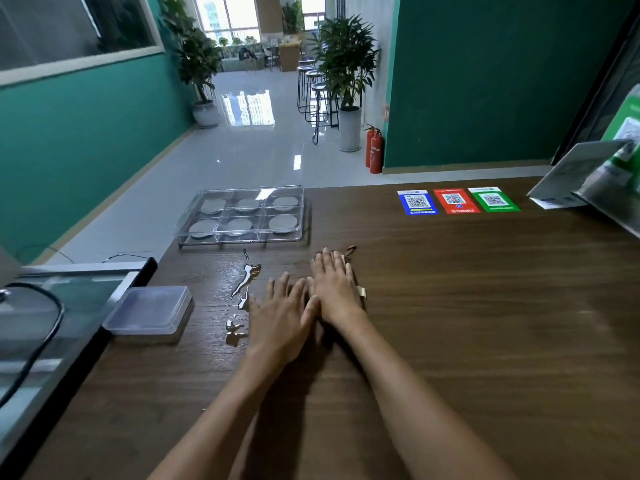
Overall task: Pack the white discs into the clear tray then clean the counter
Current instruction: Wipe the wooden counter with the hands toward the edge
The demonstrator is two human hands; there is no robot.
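On the dark wood-grain surface (pixel 450 306), both hands lay flat, palms down, side by side and touching. The left hand (pixel 282 318) had its fingers spread and its grip open, holding nothing. The right hand (pixel 334 289) pressed flat on something thin and pale, a corner of which showed at its outer edge; what it was could not be told. Just left of the left hand, a spilled streak of liquid (pixel 242 296) ran in puddles toward the clear plastic six-compartment tray (pixel 242 239). That tray stood at the far edge of the surface, well beyond the hands, with one white disc (pixel 283 223) in each compartment. A shut translucent rectangular plastic box (pixel 149 310) sat near the left edge. Three blue, red and green QR-code stickers (pixel 456 200) lay far right.
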